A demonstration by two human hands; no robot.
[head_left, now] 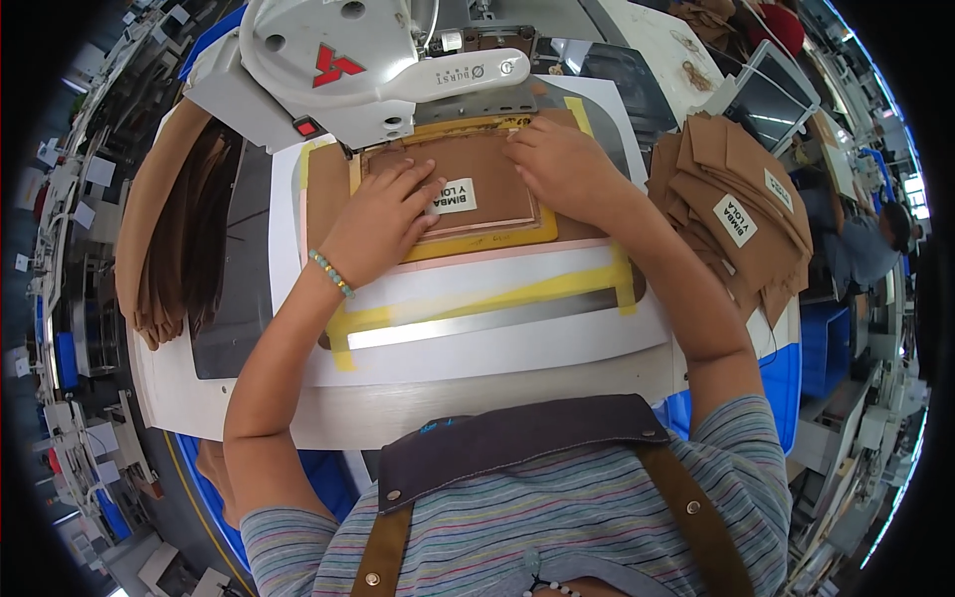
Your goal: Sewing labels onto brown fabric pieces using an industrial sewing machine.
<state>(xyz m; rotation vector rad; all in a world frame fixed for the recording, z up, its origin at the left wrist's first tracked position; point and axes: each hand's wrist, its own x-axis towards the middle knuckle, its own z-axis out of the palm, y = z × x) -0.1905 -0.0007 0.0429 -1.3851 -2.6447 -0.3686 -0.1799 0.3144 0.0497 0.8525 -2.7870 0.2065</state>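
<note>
- Leather piece (468, 179), brown, lying flat inside the yellow frame (487, 244) under the white sewing machine (338, 65), on the counter (477, 393).
- Left hand (383, 224) pressing down on the left half of the piece, fingers (413, 184) spread fairly wide and flat, gripping nothing, fingertips just beside the white label (455, 196).
- Right hand (562, 164) resting on the upper right corner, fingers (522, 139) bunched closer together and curled a little, pinning the edge against the frame rather than closing around anything.
- Beaded bracelet (331, 274) sitting on the left wrist, clear of the frame.
- Stack of matching brown pieces (741, 214) with labels lying well apart on the right; more brown pieces (164, 229) draped over the counter edge on the left.
- Yellow tape (477, 298) holding a clear sheet (497, 284) down nearer the body.
- Doing this well, by judgement: keeping both palms flat and pushing outward from the label so no ripple stays under the leather.
- Seating every edge snug against the inner rim of the frame before easing pressure, checking the corners first.
- Keeping fingertips out of the opening nearest the machine head, where the needle area looks close; needle itself hidden, so distance not clear.
- Keeping the label square to the frame, not skewed.
</note>
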